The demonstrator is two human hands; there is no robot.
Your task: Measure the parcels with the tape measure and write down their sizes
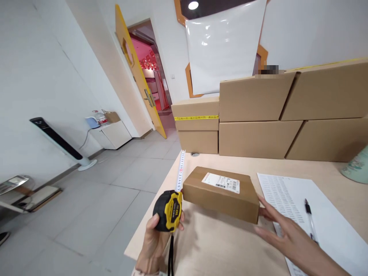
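My left hand [156, 234] is wrapped round a black and yellow tape measure [169, 211]. A short length of its white blade [180, 172] is pulled out, running away from me along the left side of a small brown cardboard box [218, 191]. The box bears a white printed label [221, 182] on its top face. At the box's right end, my right hand [283, 234] holds the near corner, fingers against the end and thumb lower down. A black wrist strap [171, 255] hangs below the tape measure.
Larger cardboard boxes [255, 138] are stacked along the table's far side. Printed sheets [322, 207] with a pen [309, 214] lie on the right, near a pale green container [358, 166]. The table's left edge borders a tiled floor [120, 207]. A yellow door [138, 73] stands ajar.
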